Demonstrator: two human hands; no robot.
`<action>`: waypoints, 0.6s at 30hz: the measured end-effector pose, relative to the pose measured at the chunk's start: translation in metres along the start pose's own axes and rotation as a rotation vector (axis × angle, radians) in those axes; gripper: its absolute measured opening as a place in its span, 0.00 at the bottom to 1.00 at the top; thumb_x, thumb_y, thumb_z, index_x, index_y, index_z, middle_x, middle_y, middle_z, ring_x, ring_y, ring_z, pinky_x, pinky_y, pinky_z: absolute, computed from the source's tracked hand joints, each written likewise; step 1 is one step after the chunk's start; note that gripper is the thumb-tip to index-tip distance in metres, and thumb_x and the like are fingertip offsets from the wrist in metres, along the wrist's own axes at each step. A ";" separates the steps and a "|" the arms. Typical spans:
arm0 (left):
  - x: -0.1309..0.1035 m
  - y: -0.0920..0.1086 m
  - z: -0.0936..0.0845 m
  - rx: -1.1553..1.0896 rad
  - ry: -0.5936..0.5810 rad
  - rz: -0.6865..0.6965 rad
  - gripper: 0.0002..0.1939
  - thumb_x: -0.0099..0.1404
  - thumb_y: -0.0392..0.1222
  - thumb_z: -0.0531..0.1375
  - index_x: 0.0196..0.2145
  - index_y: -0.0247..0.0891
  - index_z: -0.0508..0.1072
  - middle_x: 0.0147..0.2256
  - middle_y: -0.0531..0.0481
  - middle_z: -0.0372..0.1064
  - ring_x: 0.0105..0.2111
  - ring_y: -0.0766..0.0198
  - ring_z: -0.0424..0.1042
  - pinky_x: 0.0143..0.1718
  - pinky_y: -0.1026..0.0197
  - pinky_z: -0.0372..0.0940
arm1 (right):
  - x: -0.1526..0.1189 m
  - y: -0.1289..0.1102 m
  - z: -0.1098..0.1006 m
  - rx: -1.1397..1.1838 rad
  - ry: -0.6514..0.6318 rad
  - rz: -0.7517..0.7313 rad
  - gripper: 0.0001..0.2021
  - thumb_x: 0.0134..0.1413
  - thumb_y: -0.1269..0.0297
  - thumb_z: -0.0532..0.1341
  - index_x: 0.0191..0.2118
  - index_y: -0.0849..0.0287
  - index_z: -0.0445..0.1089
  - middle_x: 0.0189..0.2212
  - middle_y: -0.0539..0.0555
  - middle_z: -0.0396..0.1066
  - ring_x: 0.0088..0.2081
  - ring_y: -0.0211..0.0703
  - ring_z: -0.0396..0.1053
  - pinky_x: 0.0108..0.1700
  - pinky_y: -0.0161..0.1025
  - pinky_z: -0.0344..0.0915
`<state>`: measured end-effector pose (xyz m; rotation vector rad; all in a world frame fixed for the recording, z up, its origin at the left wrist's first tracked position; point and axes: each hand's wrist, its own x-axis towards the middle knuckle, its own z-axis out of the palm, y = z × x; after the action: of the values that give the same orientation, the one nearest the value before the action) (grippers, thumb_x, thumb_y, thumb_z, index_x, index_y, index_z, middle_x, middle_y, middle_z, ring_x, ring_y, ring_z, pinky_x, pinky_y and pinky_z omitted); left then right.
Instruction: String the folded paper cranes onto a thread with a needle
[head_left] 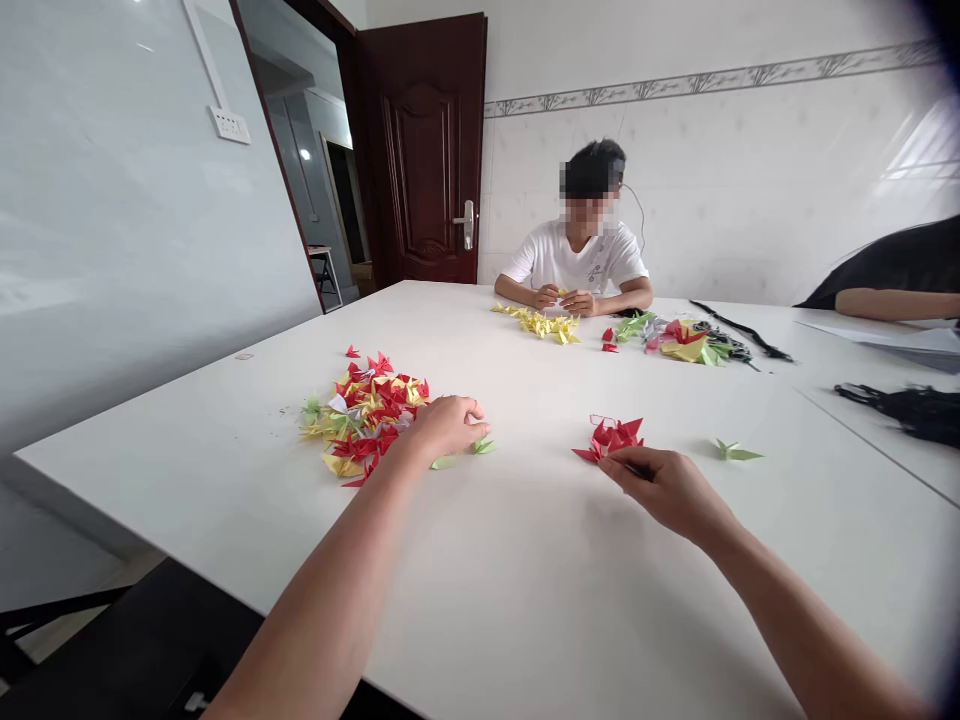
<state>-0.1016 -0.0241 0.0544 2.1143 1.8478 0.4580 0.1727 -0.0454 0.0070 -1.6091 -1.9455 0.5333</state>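
Observation:
My right hand [667,487] pinches the near edge of a small group of red paper cranes [619,437], thumb and fingertips closed on one of them. My left hand [450,425] hovers low over the table, palm down, its fingers loosely bent and apart. Just under its fingertips lies a green paper crane [484,447], and another green folded piece [442,462] shows beside the wrist. Whether the fingers touch them I cannot tell. Left of that hand spreads a heap of red, yellow, green and white paper cranes [375,405], partly covered by my forearm.
A lone green crane [735,452] sits to the right on the white table [525,590]. Across from me a person [577,250] in white handles yellow paper behind yellow cranes [551,325]. Mixed cranes [690,340], black cords [742,328] and another person's arm [900,303] are farther right.

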 end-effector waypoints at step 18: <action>0.006 0.002 0.021 -0.042 -0.101 0.167 0.12 0.53 0.37 0.58 0.37 0.40 0.74 0.33 0.52 0.72 0.31 0.66 0.69 0.30 0.67 0.60 | 0.001 -0.009 0.016 -0.023 -0.075 0.027 0.18 0.49 0.52 0.56 0.43 0.55 0.69 0.37 0.52 0.72 0.36 0.44 0.68 0.36 0.37 0.63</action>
<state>-0.0904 -0.0183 0.0367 2.2298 1.6009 0.4152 0.1556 -0.0458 -0.0002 -1.6529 -1.9936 0.5921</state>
